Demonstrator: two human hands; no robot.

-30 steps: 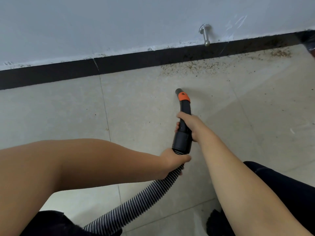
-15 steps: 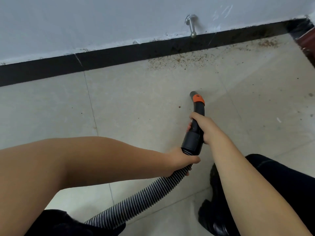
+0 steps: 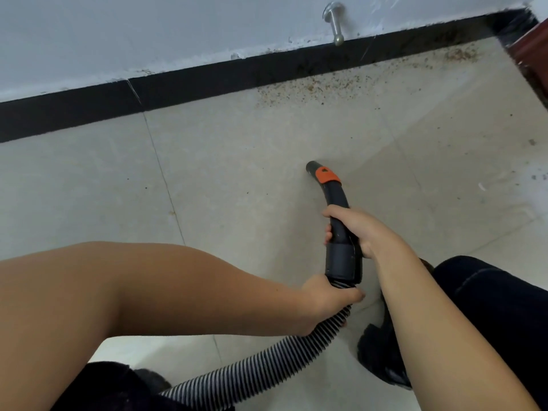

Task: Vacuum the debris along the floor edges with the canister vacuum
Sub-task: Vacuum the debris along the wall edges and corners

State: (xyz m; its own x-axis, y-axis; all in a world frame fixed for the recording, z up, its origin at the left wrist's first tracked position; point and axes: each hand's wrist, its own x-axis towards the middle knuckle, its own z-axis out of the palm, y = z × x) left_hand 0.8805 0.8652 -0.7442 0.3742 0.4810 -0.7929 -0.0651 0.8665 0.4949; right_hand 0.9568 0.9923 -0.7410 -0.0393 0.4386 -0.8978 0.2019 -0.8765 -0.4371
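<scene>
Two hands hold one vacuum. The left hand (image 3: 321, 298) grips the single ribbed hose (image 3: 267, 360); the right hand (image 3: 357, 229) wraps the one curved black handle tube (image 3: 336, 200). Its orange-collared nozzle (image 3: 314, 167) meets the tiled floor (image 3: 222, 179). Debris (image 3: 311, 89) lies along the black baseboard (image 3: 178, 90), below one metal doorstop (image 3: 335, 22).

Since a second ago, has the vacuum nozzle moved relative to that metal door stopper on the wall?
Yes. The nozzle has pulled back from the black baseboard, farther below the door stopper and away from the debris.
</scene>
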